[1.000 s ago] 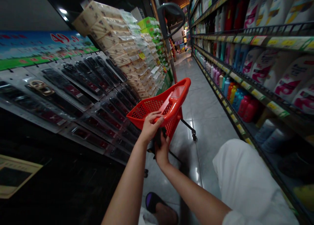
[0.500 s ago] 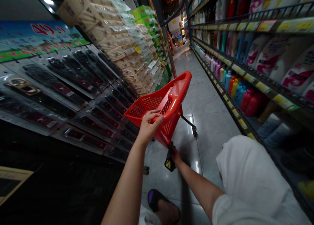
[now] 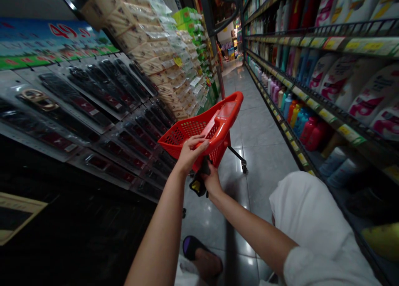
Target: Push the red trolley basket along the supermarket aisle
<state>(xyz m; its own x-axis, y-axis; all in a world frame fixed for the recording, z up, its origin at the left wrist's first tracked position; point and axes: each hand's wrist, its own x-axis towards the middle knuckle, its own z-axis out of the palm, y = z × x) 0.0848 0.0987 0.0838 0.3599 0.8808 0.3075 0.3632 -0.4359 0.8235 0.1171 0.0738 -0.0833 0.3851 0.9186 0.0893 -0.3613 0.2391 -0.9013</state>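
In front of me stands a red plastic shopping cart (image 3: 183, 130) with a perforated basket and a small wheel on a black leg. My left hand (image 3: 192, 151) grips its near rim, fingers over the edge and thumb along it. Just below, my right hand (image 3: 213, 180) is closed around a dark object with a yellow-marked end (image 3: 199, 182). That object is held close against the outside of the basket; its exact kind I cannot make out. The fingers of my right hand are partly hidden behind it.
Packaged belts (image 3: 81, 94) hang on a rack at left, beside stacked wrapped tissue packs (image 3: 149, 49). Shelves of bottles (image 3: 339, 78) line the right. A grey tiled aisle (image 3: 258, 124) runs between them. A dark looped frame on a pole (image 3: 218, 16) rises behind the cart.
My right hand has moved up and left with the dark object, close under my left hand. The left hand stays on the cart's rim. The view has shifted slightly.
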